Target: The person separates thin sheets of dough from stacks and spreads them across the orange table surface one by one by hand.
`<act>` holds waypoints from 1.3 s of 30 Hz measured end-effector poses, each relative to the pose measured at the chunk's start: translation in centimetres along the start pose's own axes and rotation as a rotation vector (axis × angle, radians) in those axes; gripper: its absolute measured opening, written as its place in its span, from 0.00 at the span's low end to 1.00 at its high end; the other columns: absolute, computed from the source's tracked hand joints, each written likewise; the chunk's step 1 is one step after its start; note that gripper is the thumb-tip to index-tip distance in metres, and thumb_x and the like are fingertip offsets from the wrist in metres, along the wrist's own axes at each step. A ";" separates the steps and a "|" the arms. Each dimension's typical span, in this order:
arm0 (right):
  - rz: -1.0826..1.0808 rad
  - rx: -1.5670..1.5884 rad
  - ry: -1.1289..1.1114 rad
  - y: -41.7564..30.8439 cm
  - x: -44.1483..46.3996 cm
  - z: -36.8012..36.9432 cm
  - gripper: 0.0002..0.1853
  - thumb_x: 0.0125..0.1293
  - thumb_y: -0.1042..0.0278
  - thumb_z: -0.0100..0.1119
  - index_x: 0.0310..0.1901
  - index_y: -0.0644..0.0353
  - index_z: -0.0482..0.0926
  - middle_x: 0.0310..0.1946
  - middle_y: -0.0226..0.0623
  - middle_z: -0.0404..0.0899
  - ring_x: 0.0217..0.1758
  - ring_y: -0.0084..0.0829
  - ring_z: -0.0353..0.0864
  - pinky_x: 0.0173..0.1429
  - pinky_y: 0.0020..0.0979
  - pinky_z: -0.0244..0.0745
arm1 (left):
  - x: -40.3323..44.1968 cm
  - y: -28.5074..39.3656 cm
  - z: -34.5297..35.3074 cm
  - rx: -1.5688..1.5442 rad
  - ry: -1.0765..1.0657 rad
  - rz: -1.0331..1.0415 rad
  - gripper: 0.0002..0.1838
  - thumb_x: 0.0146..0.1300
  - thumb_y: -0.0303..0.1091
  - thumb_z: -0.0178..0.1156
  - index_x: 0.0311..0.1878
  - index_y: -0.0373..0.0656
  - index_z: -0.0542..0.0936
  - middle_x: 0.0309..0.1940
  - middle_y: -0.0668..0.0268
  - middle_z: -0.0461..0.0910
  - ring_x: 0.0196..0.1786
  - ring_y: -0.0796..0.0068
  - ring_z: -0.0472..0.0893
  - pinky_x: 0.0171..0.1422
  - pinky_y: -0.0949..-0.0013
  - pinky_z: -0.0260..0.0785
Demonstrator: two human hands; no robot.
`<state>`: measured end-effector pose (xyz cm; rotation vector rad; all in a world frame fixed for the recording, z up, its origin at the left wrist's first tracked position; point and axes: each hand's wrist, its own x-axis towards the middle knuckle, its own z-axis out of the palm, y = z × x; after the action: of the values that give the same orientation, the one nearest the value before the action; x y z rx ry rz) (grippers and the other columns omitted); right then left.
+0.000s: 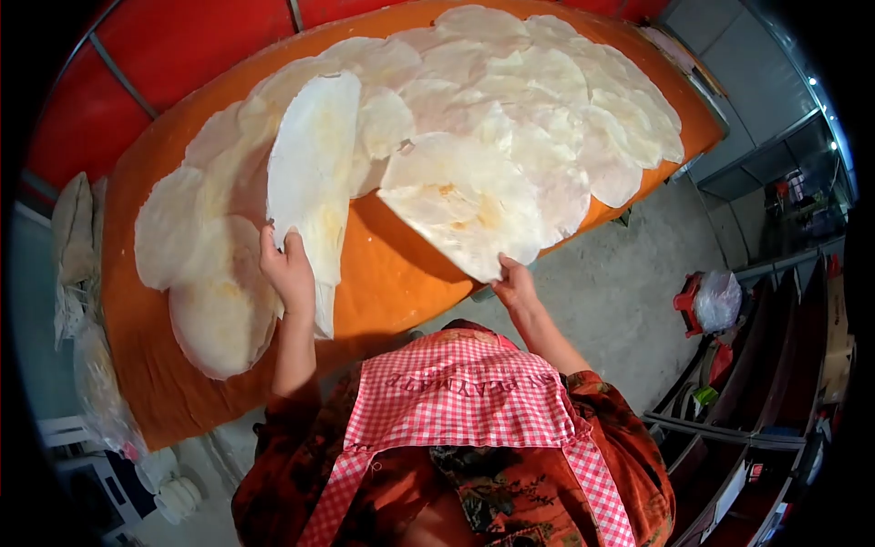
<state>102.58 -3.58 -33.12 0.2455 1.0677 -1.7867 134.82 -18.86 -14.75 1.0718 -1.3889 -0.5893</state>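
Many thin, round, pale sheets [474, 82] lie overlapping on an orange cloth [401, 264] over a large table. My left hand [290, 269] pinches the lower left edge of a folded or tilted pale sheet [314, 155], which is raised above the others. With its fingers closed on the bottom corner of another pale sheet [465, 196], yellowish in the middle, my right hand [515, 284] is at the table's front edge. That sheet's straight lower left side hangs over bare orange cloth. Below my left hand, more round sheets [223, 328] lie at the front left.
Dark shelving [747, 365] stands at the right, with a red item [688, 301] and a clear plastic bag [718, 301] near it. Plastic-wrapped things [96, 365] and a white appliance [100, 497] are at the left. A red wall [200, 46] runs behind the table.
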 end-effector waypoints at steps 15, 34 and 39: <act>0.560 -0.886 -0.435 0.7 -5.7 2.9 0.21 0.72 0.50 0.51 0.52 0.62 0.74 0.39 0.46 0.81 0.39 0.36 0.83 0.43 0.35 0.79 | -8.7 -2.3 7.2 0.281 -1.098 0.478 0.31 0.59 0.50 0.64 0.62 0.46 0.74 0.69 0.53 0.62 0.71 0.50 0.61 0.72 0.49 0.52; -0.899 -1.643 0.054 -7.4 21.3 9.9 0.25 0.61 0.45 0.56 0.35 0.64 0.84 0.34 0.51 0.84 0.41 0.50 0.85 0.43 0.47 0.77 | -8.2 -7.7 14.9 0.669 -1.185 0.504 0.26 0.61 0.35 0.50 0.65 0.44 0.71 0.68 0.53 0.63 0.75 0.53 0.53 0.69 0.30 0.43; -0.947 -1.845 0.075 -7.2 22.1 12.8 0.27 0.57 0.42 0.61 0.25 0.65 0.83 0.25 0.56 0.80 0.32 0.53 0.82 0.41 0.45 0.76 | -10.1 -10.3 15.5 0.898 -1.175 0.604 0.26 0.62 0.37 0.49 0.65 0.52 0.72 0.75 0.56 0.51 0.78 0.53 0.46 0.70 0.28 0.38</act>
<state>89.75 -26.75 -34.65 -1.4856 2.6101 -0.7118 121.02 -18.59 -30.81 0.8503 -3.0523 -0.0536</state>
